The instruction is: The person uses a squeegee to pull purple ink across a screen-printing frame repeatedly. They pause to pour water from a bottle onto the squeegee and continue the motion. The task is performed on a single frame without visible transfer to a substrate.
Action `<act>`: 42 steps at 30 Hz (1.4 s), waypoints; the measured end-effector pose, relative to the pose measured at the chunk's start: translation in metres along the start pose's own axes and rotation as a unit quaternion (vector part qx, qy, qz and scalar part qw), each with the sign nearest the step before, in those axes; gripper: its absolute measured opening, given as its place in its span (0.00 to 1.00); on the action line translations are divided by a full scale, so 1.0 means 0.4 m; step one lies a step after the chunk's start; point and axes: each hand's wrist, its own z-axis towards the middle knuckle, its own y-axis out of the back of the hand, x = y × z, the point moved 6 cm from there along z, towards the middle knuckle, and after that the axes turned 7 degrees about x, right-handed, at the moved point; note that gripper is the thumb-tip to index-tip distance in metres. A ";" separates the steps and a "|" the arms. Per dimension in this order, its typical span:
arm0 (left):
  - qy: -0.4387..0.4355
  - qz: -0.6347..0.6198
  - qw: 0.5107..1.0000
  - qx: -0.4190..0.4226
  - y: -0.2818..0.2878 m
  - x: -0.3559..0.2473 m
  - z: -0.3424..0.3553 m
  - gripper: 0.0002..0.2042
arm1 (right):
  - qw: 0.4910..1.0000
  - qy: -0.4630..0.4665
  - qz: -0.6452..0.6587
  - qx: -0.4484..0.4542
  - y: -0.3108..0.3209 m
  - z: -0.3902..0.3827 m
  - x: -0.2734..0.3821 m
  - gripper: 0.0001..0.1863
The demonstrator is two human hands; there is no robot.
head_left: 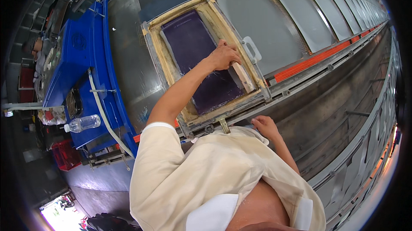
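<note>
My left hand [223,55] reaches across a wood-edged printing screen [201,0] and is closed on the wooden handle of a squeegee [243,77]. The squeegee stands along the right inner side of the frame. Inside the frame lies a long dark purple mesh panel [191,38], with pale streaks beside my wrist and at its near end. My right hand [265,127] hangs low near the front of my shirt, its fingers loosely bent and apart, and I see nothing in it. A metal clip [224,126] sits at the near edge of the frame.
A white handle [252,50] stands right of the frame. Grey flat sheets [257,25] lie in rows beyond, beside an orange strip [296,70] and metal rail [285,93]. At left are a blue machine [71,61], a clear bottle [83,123] and a red crate [65,154].
</note>
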 end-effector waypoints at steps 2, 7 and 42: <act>-0.025 -0.007 1.000 0.001 0.005 0.010 -0.013 0.16 | 0.998 -0.017 0.008 -0.052 0.005 -0.027 -0.053 0.15; -0.045 -0.008 0.998 0.033 0.036 0.046 -0.127 0.17 | 0.992 -0.068 0.068 -0.076 -0.012 -0.083 -0.182 0.13; 0.751 -0.036 0.642 -0.148 0.111 0.080 -0.344 0.16 | 0.851 0.302 -0.236 -0.359 0.570 0.234 0.044 0.06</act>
